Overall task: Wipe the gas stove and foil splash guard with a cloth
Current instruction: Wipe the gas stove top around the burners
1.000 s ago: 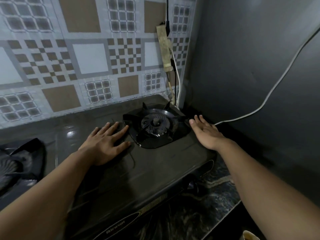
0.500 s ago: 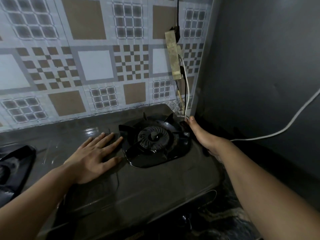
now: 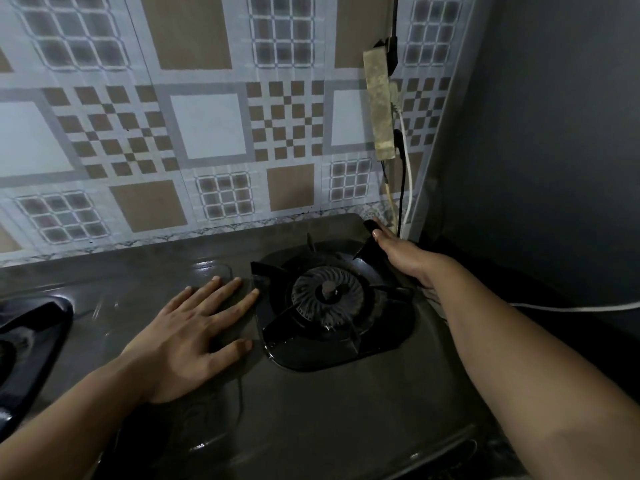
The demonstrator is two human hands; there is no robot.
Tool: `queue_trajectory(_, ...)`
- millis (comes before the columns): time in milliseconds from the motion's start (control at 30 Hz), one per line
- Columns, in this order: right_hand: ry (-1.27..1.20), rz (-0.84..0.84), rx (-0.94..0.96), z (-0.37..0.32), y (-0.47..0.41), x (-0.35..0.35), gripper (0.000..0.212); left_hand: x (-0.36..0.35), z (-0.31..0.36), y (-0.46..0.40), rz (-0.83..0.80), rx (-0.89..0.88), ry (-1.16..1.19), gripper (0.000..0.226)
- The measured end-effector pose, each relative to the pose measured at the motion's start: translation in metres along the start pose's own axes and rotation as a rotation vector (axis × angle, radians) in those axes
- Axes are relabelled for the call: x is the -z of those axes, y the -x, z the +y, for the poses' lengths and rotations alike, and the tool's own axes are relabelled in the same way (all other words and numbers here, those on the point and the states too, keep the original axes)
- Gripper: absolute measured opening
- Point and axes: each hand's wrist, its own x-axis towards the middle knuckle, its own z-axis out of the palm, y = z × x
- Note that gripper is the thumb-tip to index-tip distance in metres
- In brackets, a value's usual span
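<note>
1. While the left hand [image 3: 187, 337] lies flat on the stove [image 3: 311, 410], its fingers are straight and spread, palm down, holding nothing; the fingertips reach just beside the left edge of the pan support [image 3: 332, 306].
2. Right hand [image 3: 403, 256] lies along the far right edge of the stove, fingers straight and together, their tips at the far right corner of the pan support; whether they press the stove or the support I cannot tell. This grip also holds nothing.
3. Stove: a dark, glossy top that fills the near half of the scene, with light glinting on it left of the burner.
4. Burner [image 3: 327, 301] sits in the middle of the black pan support, right of centre; its ribbed cap is round with a small knob at the middle.
5. A second black pan support [image 3: 27, 337] shows at the left edge, partly cut off.
6. Splash guard [image 3: 207, 126] stands upright along the far side of the stove, printed with brown, white and grey squares and checks; it bears no words.
7. A pale, stained strip [image 3: 379, 105] hangs on the guard at the far right, with a black cord [image 3: 401, 188] and a white cord [image 3: 408, 178] running down beside it to the stove's far right corner.
8. Grey wall [image 3: 554, 133] closes the right side; another white cable [image 3: 571, 308] runs across it behind the right forearm.
9. No brand, label or writing can be read anywhere in this view.
10. No cloth is in view.
</note>
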Motion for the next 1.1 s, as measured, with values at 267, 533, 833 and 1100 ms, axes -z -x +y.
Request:
queue_trajectory(267,-0.031,0.007,0.051,-0.010,-0.037,-0.002,0.053,0.000,0.000,-0.002,0.000,0.010,-0.009,0.069)
queue_trajectory(533,-0.052,-0.005,0.065,-0.005,-0.018,-0.004,0.047,-0.001,-0.001,-0.003,-0.007,-0.001,-0.007,0.072)
queue_trajectory(833,-0.202,0.008,-0.012,0.018,0.049,-0.008,0.046,0.000,-0.005,-0.002,-0.014,-0.019,0.016,0.075)
queue_trajectory(1100,-0.281,0.058,-0.147,0.032,0.125,-0.009,0.041,-0.004,-0.011,-0.006,-0.043,-0.045,0.016,0.076)
